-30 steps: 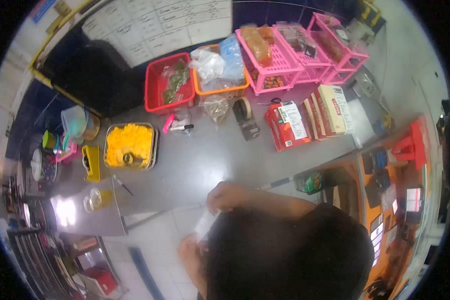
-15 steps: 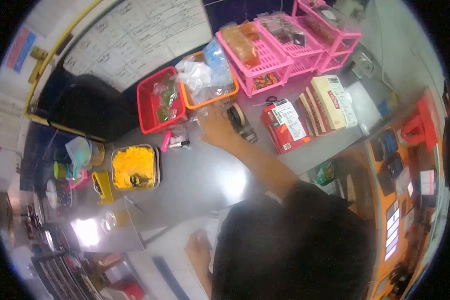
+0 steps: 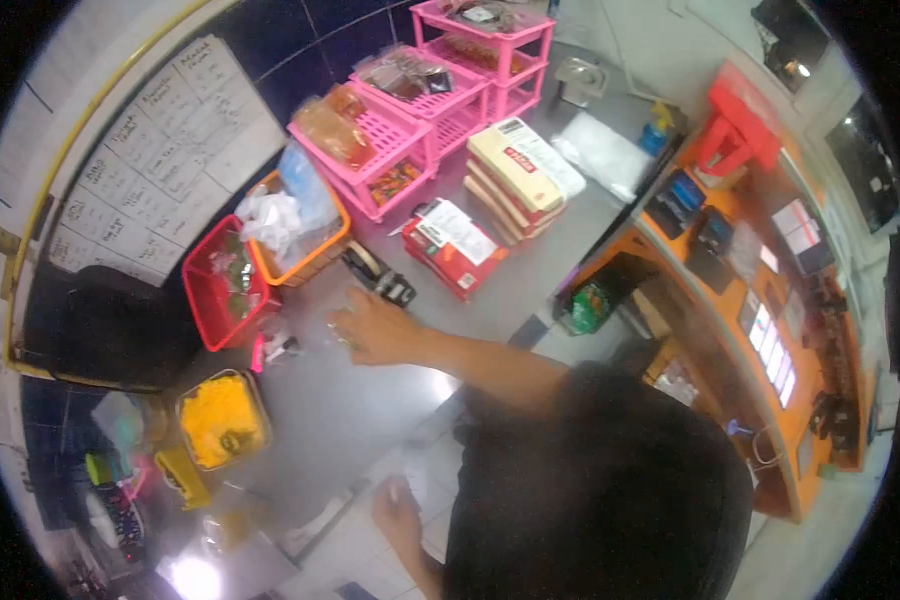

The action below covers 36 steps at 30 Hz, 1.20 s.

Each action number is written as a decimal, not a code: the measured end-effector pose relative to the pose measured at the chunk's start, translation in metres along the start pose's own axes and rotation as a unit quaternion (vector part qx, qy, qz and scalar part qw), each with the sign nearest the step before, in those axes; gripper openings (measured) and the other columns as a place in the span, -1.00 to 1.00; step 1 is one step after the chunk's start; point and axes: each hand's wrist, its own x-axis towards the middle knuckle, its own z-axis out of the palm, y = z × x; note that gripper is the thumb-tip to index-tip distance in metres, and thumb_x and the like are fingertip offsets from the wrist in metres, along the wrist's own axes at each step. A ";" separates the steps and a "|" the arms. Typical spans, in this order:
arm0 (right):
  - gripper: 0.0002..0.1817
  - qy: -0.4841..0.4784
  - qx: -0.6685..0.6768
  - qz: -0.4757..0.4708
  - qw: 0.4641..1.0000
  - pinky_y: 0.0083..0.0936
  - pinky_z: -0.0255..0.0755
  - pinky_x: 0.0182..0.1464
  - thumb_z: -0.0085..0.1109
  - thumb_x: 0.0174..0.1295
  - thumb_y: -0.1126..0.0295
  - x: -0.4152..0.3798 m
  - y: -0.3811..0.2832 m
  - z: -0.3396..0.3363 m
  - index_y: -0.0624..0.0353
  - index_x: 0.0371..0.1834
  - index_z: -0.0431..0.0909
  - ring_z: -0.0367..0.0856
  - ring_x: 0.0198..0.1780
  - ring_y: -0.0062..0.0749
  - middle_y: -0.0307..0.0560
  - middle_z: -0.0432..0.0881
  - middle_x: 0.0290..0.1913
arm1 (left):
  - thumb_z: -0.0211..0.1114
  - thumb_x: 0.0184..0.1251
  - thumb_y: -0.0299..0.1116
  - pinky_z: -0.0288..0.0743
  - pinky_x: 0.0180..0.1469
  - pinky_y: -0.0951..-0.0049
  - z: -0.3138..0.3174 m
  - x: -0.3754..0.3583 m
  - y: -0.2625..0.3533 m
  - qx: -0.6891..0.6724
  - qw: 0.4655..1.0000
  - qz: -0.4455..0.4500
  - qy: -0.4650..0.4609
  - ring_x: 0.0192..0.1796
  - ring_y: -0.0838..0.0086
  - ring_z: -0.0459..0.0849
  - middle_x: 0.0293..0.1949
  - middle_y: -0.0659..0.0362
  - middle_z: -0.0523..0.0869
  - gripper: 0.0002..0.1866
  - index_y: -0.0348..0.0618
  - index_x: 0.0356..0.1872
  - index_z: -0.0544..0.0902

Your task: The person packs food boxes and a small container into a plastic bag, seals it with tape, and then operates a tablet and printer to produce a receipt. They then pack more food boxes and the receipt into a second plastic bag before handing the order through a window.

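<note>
At the center left of the frame, see the right hand [image 3: 380, 330] low over the steel counter [image 3: 320, 400], fingers bent and seemingly closed on a clear plastic packet [image 3: 343, 337], just below the tape dispenser [image 3: 378, 279]. To handle so thin and slippery a packet well, pinch a firm fold between thumb and fingertips rather than a loose corner, and grip lightly enough not to crush the contents. Lift slightly before drawing away, to avoid dragging on the counter or snagging the dispenser. Give the pink-ended item [image 3: 259, 352] and the red basket [image 3: 202, 325] to the left a wide berth, and steer well above the yellow food [image 3: 220, 415] at the lower left. For the left hand [image 3: 398, 515], look to the bottom center, beside the black sleeve and shirt [image 3: 600, 470]: fingers partly curled, with something small and pale near the thumb. Cannot tell grasping from merely resting there, nor separate any pale sheet from the floor tiles behind. Hard to make out, too: the packet's contents and full outline, partly hidden by the right fingers and blurred by glare. Cut off or darkened at the edges: the shelving at the far right and the clutter at the lower left.
</note>
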 end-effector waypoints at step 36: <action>0.09 0.066 0.215 0.277 0.934 -0.10 0.30 0.29 0.42 -0.04 0.19 -0.015 0.109 0.047 0.35 0.47 -0.08 0.39 0.28 0.23 0.45 0.38 0.26 | 0.39 0.23 -0.27 0.34 -0.47 0.57 0.115 0.147 0.023 -0.202 0.954 -0.180 0.130 -0.50 0.69 0.48 -0.54 0.37 0.59 -0.81 -0.18 -0.30 0.69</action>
